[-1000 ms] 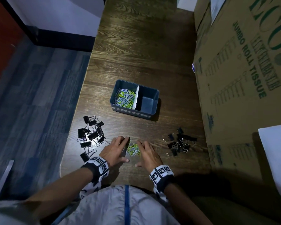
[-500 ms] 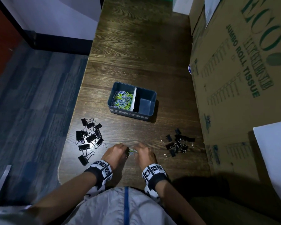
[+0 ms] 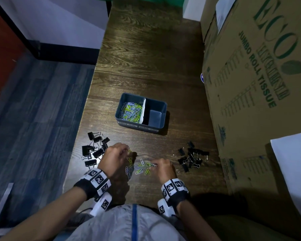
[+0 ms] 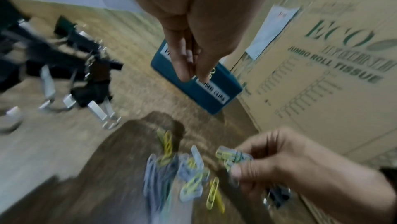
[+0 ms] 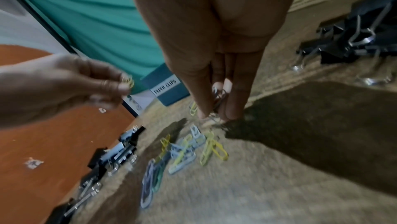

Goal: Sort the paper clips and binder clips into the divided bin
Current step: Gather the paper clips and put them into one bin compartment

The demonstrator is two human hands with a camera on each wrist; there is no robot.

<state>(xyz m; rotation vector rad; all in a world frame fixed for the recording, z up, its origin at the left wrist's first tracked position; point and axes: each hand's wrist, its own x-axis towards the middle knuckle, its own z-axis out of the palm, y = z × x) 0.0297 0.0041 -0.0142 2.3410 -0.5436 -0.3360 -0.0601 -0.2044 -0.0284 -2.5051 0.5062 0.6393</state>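
A blue divided bin [image 3: 161, 106] stands mid-table, its left compartment full of coloured paper clips [image 3: 131, 112] and its right compartment bare. Loose paper clips [image 3: 139, 168] lie near the front edge between my hands. My left hand [image 3: 115, 158] is lifted a little above them and pinches a yellow clip [image 5: 128, 80]. My right hand [image 3: 163, 167] pinches a small bunch of clips [image 4: 233, 156] just above the table. Black binder clips lie in a left heap [image 3: 94, 150] and a right heap [image 3: 191, 158].
A tall cardboard box [image 3: 257, 87] printed with "Jumbo Roll Tissue" lines the table's right side, close to the right heap. The table's left edge [image 3: 83, 122] drops to a blue floor beside the left heap. White paper [image 3: 293, 164] lies at the far right.
My hands were together over the small clip pile; now they have drawn apart, each lifting clips, and the rest of the pile lies spread on the table between them.
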